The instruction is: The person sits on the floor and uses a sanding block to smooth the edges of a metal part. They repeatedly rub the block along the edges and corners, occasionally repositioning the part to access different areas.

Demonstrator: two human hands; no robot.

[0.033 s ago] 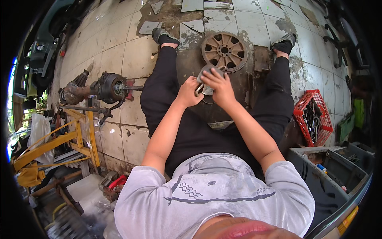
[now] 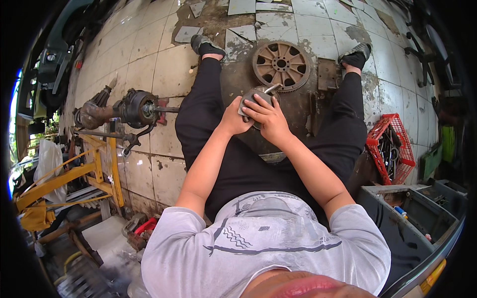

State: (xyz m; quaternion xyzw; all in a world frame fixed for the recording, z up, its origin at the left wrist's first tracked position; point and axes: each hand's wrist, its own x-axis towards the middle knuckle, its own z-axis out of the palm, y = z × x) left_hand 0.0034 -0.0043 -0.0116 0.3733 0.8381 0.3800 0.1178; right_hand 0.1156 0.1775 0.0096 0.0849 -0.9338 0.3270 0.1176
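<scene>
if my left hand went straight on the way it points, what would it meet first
The grey piece that your left hand touches; beyond it, probably the large toothed wheel, though depth is hard to judge.

Wears a pale grey T-shirt (image 2: 298, 233) across the bottom of the frame, with short, loose sleeves (image 2: 365, 238) and a dark print (image 2: 236, 238) of wavy lines, a checked patch and a long rough stroke. Also wears black trousers (image 2: 342, 116) at centre and grey-and-black shoes (image 2: 356, 52) at upper centre-left and upper right.

Right grip (image 2: 272, 121) touches grey part (image 2: 252, 94)
</scene>
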